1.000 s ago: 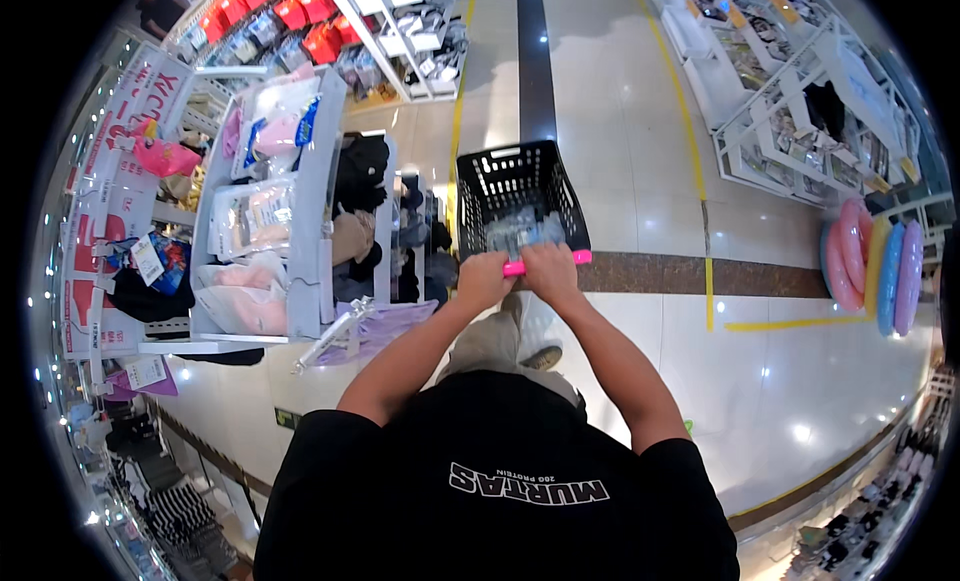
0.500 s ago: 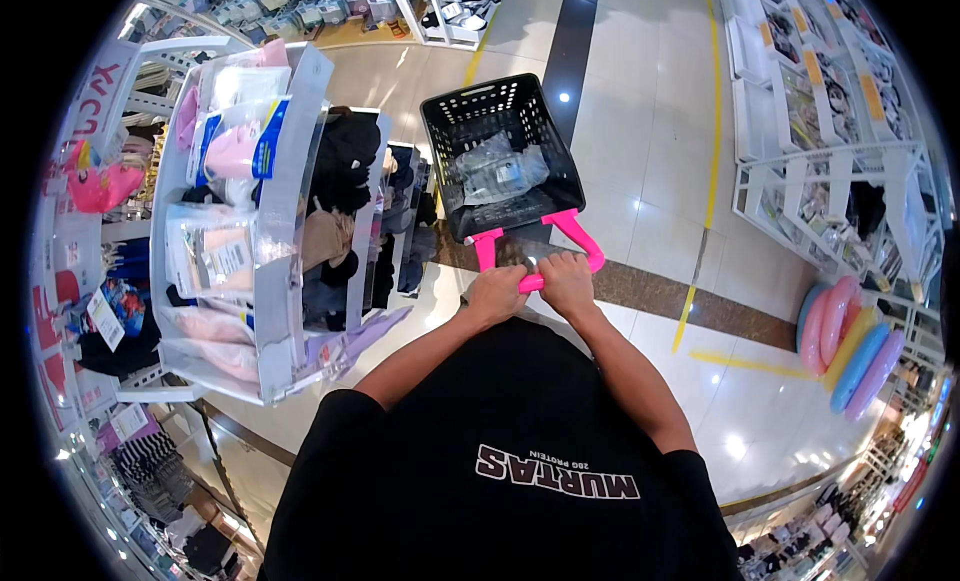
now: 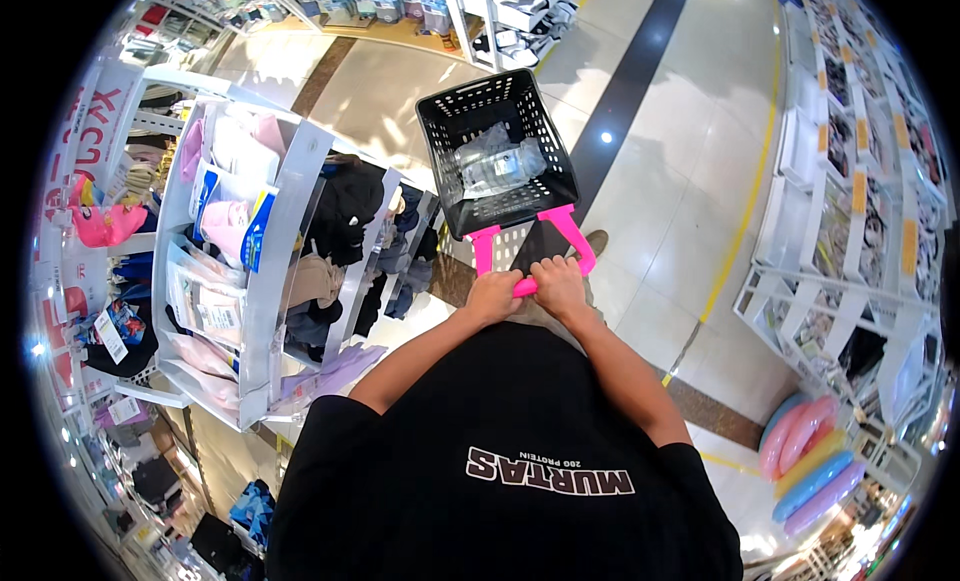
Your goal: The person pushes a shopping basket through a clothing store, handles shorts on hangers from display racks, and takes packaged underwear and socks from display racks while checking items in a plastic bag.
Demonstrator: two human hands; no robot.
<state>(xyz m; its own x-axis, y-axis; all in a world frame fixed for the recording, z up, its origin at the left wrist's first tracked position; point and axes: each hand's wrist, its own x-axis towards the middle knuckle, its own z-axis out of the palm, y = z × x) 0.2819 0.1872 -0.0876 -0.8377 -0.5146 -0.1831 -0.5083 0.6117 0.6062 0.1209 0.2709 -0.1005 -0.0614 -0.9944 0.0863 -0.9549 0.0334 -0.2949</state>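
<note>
My left hand (image 3: 495, 299) is closed round the left part of a bright pink handle (image 3: 585, 249). Beside it, my right hand (image 3: 560, 287) grips the same bar, knuckles up. The handle joins the near end of a black plastic shopping basket (image 3: 440, 166) with perforated walls, straight ahead of me. Inside the basket lie clear plastic packages (image 3: 503, 169) with greyish contents, in a loose pile toward its middle. Whether the basket rolls on wheels cannot be seen from above.
On the left stands a white display rack (image 3: 290, 231) with bagged garments and dark and beige clothing. Long white shelving (image 3: 800, 201) lines the right side, with pastel swim rings (image 3: 815, 466) at its near end. A yellow line (image 3: 745, 246) runs along the tiled floor.
The basket and I have turned slightly to the left relative to the aisle, so the floor stripes slant more. My shoe now shows beside the handle. Both hands keep their hold.
</note>
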